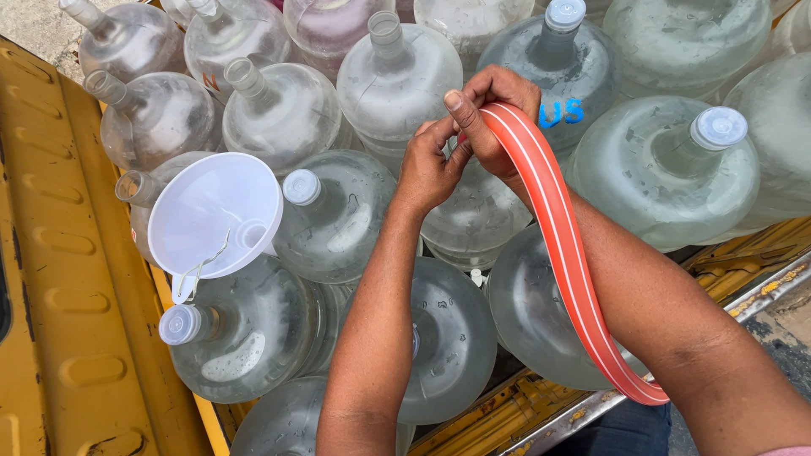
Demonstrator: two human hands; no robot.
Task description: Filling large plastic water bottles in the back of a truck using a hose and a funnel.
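An orange flat hose [564,253] with white stripes runs from the lower right up over my right forearm to my hands. My right hand [492,110] grips its folded end, thumb pressed on top. My left hand [427,165] closes on the same end from the left, just below. Both hands hover over a clear water jug [473,215] whose neck they hide. A white plastic funnel [211,215] with a wire hook rests on the jugs to the left, apart from both hands.
Several large clear jugs fill the yellow truck bed [68,279], some capped [718,127], some with bare necks [386,29]. A capped jug [253,329] lies on its side at the lower left. The bed's metal edge [760,279] runs along the right.
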